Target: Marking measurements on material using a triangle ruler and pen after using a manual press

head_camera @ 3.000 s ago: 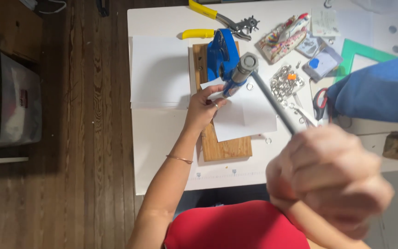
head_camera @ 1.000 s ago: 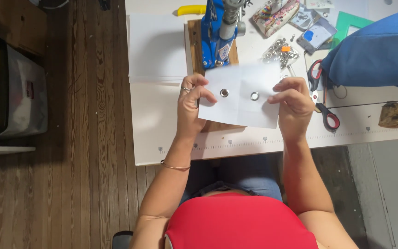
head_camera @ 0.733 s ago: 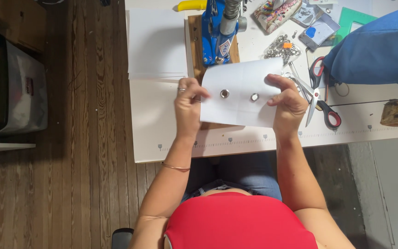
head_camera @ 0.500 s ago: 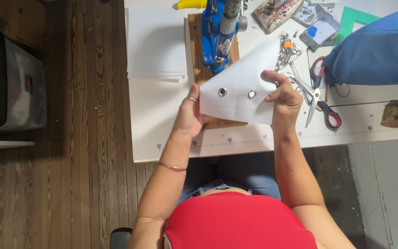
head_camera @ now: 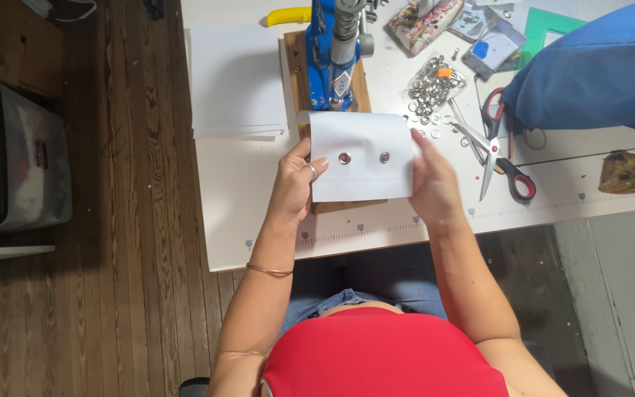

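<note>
A person seated at a white tabletop point(head_camera: 259, 220) holds up a white sheet of paper point(head_camera: 361, 176) between both hands, just above the near end of a wooden board point(head_camera: 299, 73). The left hand point(head_camera: 293, 187) pinches the sheet's left edge, thumb on top and fingers curled behind; a ring shows on one finger and a thin bangle on the wrist. The right hand point(head_camera: 433, 184) grips the right edge, its fingers closed against the paper.

Two metal eyelets point(head_camera: 345, 158) sit side by side in the sheet, between the two hands, and both look fully seated, so the pressing of this pair appears done. No third hole or loose ring shows on the sheet; whether more are to be set cannot be told.

Just beyond the hands stands a blue hand press point(head_camera: 336, 51) on the board, its lever untouched. Beyond the right hand lies a clear bag of loose eyelets point(head_camera: 429, 87), some spilled onto the tabletop, and to the outside of that hand lie red-and-black-handled scissors point(head_camera: 500, 151). A stack of blank white sheets point(head_camera: 237, 81) rests beyond the left hand, which suggests more paper is at hand. Blue cloth point(head_camera: 597, 73) is heaped well beyond the right hand.
</note>
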